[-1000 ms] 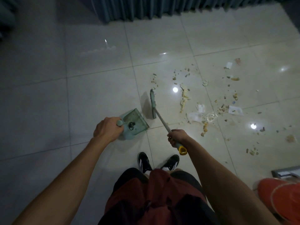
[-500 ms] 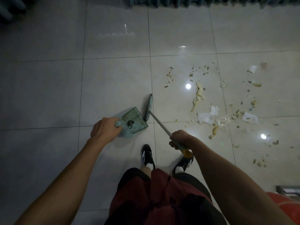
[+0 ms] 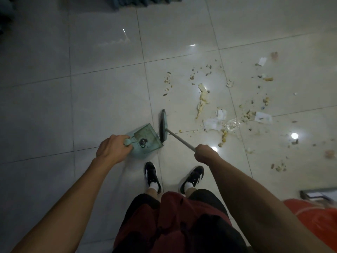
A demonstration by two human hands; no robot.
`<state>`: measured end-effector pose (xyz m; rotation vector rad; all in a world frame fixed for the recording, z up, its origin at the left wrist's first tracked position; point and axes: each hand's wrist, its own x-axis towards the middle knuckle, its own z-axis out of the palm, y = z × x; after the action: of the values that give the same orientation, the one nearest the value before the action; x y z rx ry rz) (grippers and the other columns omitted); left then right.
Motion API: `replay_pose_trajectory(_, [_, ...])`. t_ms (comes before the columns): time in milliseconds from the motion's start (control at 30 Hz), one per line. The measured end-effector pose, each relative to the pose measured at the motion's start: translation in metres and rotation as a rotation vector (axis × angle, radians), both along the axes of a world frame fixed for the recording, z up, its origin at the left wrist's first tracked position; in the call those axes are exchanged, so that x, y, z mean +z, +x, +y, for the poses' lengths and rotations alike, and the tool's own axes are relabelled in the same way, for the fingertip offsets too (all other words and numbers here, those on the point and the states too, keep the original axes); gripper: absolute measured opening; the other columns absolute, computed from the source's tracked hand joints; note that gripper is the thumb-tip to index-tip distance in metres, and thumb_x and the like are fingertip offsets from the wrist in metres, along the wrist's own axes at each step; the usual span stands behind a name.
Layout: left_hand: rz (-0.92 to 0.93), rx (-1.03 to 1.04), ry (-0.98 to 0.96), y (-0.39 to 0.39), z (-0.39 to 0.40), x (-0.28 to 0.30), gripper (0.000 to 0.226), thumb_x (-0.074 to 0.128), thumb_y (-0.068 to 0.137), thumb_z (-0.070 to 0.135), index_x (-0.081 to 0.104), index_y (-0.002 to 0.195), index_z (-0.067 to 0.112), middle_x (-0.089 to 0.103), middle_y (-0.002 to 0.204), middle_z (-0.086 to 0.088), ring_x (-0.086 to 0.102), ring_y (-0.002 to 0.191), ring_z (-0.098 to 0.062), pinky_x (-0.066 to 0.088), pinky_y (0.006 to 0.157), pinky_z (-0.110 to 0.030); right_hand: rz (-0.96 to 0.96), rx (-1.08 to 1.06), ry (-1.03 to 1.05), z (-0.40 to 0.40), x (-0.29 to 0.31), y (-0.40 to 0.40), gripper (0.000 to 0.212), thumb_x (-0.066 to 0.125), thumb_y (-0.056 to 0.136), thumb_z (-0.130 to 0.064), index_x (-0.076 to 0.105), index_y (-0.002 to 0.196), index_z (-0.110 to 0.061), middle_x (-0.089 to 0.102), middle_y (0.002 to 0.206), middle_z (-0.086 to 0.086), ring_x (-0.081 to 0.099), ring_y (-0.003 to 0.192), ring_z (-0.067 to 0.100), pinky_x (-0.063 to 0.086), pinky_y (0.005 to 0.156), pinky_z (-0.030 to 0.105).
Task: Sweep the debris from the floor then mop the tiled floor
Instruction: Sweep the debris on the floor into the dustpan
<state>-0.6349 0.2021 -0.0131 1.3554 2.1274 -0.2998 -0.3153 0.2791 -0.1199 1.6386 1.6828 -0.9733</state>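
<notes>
A teal dustpan (image 3: 145, 140) rests on the pale tiled floor (image 3: 102, 103) in front of my feet, a small dark clump inside it. My left hand (image 3: 114, 149) is shut on its handle. My right hand (image 3: 206, 155) grips the grey handle of a small broom (image 3: 163, 126). The broom's teal head stands on edge, touching the dustpan's open mouth. Debris (image 3: 202, 99) lies scattered to the right of the broom: yellowish crumbs, paper scraps (image 3: 212, 123) and a clear wrapper.
A dark teal curtain (image 3: 145, 1) hangs at the top edge. An orange object (image 3: 317, 218) and a grey tray (image 3: 317, 195) sit at the lower right. My two black shoes (image 3: 152, 175) stand just behind the dustpan. Bare tiles stretch to the left.
The broom head has swept left from the open floor up against the dustpan's mouth. My feet have stepped slightly apart and the view has shifted.
</notes>
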Motion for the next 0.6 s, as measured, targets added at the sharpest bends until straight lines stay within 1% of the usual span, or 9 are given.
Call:
replay_pose_trajectory(67, [-0.023, -0.014, -0.002, 0.026, 0.012, 0.0, 0.008, 0.063, 0.087, 0.037, 0.065, 0.084, 0.029, 0.064, 0.086, -0.003, 0.06, 0.074, -0.028, 0.045, 0.063, -0.029, -0.022, -0.014, 0.006, 0.003, 0.001, 0.037, 0.03, 0.049, 0.092, -0.021, 0.061, 0.118, -0.012, 0.06, 0.094, 0.002, 0.063, 0.084, 0.021, 0.057, 0.079, 0.036])
replay_pose_trajectory(133, [-0.043, -0.029, -0.001, 0.052, 0.024, -0.001, 0.007, 0.064, 0.087, 0.036, 0.062, 0.082, 0.032, 0.062, 0.085, -0.002, 0.059, 0.074, -0.027, 0.044, 0.063, -0.029, -0.051, -0.045, 0.011, 0.003, 0.005, 0.07, 0.03, 0.05, 0.093, -0.02, 0.061, 0.119, -0.012, 0.06, 0.098, 0.002, 0.062, 0.087, 0.021, 0.055, 0.079, 0.035])
replay_pose_trajectory(233, [-0.059, -0.072, -0.005, 0.089, 0.042, -0.006, 0.006, 0.064, 0.087, 0.034, 0.061, 0.083, 0.032, 0.065, 0.089, -0.004, 0.062, 0.077, -0.028, 0.046, 0.063, -0.029, -0.09, -0.092, 0.03, -0.002, 0.011, 0.112, 0.031, 0.051, 0.093, -0.019, 0.06, 0.123, -0.014, 0.063, 0.108, 0.004, 0.064, 0.096, 0.022, 0.054, 0.084, 0.035])
replay_pose_trajectory(333, [-0.055, -0.137, -0.012, 0.124, 0.057, -0.01, 0.008, 0.063, 0.088, 0.033, 0.06, 0.082, 0.031, 0.068, 0.093, -0.006, 0.064, 0.079, -0.028, 0.046, 0.063, -0.03, -0.121, -0.093, 0.051, -0.006, 0.013, 0.146, 0.032, 0.05, 0.094, -0.018, 0.06, 0.124, -0.014, 0.063, 0.111, 0.004, 0.064, 0.099, 0.022, 0.051, 0.08, 0.034])
replay_pose_trajectory(500, [-0.034, -0.207, -0.005, 0.175, 0.08, -0.01, 0.009, 0.061, 0.089, 0.033, 0.058, 0.081, 0.03, 0.065, 0.089, -0.004, 0.062, 0.078, -0.028, 0.044, 0.062, -0.029, -0.171, -0.091, 0.106, -0.005, 0.021, 0.191, 0.03, 0.047, 0.095, -0.016, 0.06, 0.123, -0.016, 0.064, 0.107, 0.002, 0.066, 0.095, 0.021, 0.047, 0.072, 0.031])
replay_pose_trajectory(600, [-0.04, -0.246, 0.013, 0.195, 0.09, -0.007, 0.01, 0.06, 0.088, 0.032, 0.06, 0.079, 0.029, 0.067, 0.088, -0.005, 0.063, 0.076, -0.027, 0.043, 0.061, -0.028, -0.187, -0.117, 0.161, -0.008, 0.026, 0.21, 0.03, 0.045, 0.096, -0.016, 0.06, 0.121, -0.016, 0.06, 0.094, 0.0, 0.062, 0.081, 0.019, 0.047, 0.067, 0.029])
